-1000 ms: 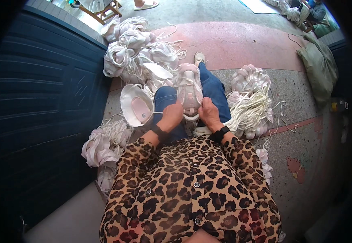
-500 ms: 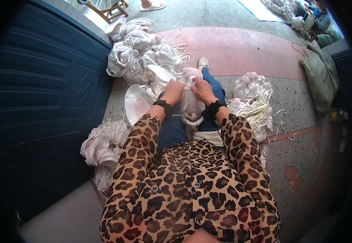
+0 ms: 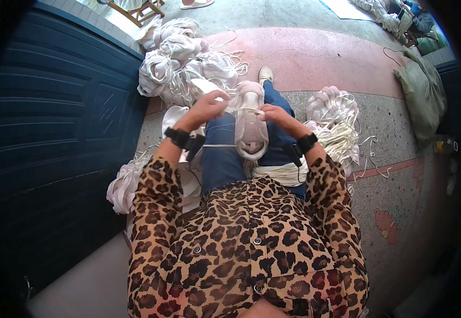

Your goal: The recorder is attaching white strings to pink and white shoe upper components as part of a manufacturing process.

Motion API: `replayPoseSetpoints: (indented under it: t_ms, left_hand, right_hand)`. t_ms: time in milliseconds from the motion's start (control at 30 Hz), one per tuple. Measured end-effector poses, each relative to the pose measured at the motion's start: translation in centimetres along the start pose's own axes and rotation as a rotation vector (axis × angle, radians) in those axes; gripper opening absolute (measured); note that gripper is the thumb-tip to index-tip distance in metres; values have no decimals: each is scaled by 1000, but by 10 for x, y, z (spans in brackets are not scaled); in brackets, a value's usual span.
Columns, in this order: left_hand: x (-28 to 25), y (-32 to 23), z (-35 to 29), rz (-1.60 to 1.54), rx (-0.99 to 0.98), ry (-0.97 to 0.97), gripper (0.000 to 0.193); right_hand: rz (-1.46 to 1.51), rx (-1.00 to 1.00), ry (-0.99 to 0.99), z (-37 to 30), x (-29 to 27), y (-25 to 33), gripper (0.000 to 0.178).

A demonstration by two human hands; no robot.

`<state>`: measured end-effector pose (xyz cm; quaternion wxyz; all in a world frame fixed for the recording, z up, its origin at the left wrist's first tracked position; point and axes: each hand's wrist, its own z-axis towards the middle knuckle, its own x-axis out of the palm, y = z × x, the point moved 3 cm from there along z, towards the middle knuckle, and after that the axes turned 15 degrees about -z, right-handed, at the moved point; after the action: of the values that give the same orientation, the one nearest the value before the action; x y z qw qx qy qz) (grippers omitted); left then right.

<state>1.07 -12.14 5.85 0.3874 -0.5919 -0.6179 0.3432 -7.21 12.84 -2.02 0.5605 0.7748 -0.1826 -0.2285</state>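
Shoe upper (image 3: pixel 250 127) lies along the left thigh's (image 3: pixel 221 165) inner edge, white lace (image 3: pixel 244 109) strung across!
Left hand (image 3: pixel 208 108) and right hand (image 3: pixel 277 114) both pinch that lace; the upper looks light, soft, likely to squash, best gripped by its rounded near rim (image 3: pixel 251 156).

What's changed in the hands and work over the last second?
Both hands went from the near end of the shoe upper to its toe end, then spread: left hand out to the left, right hand slightly right, a white lace now stretched between them. Unchanged: upper between the legs, piles on both sides, sack at right.
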Motion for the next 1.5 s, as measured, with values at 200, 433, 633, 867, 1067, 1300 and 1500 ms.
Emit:
replayPoseSetpoints:
  t_ms: [200,433,633,867,1067,1300,1500]
  left_hand:
    - [-84,-25,-74,-275,-48,-57,25]
    - [-161,-76,-146,-1027,639,19,24]
    - [-150,-112,-184,-969,791,22,45]
    - [-133,-96,-154,-707,488,-154,27]
    - [-176,-98,-168,-682,388,-507,27]
    - [-298,-106,-243,-991,502,-415,21]
    - [-264,-88,-204,-571,343,-663,23]
  right_hand:
    - [679,-156,-218,-104,-94,29,23]
    - [965,-153,-519,-181,-155,-5,24]
    - [981,-205,-803,-257,-232,-48,23]
    - [880,-402,-925,-404,-343,-34,33]
    - [826,-389,-1089,-473,-356,-58,39]
    - [790,-173,-1262,-492,-372,-114,39]
    - [349,263,-1218,-415,-355,-124,31]
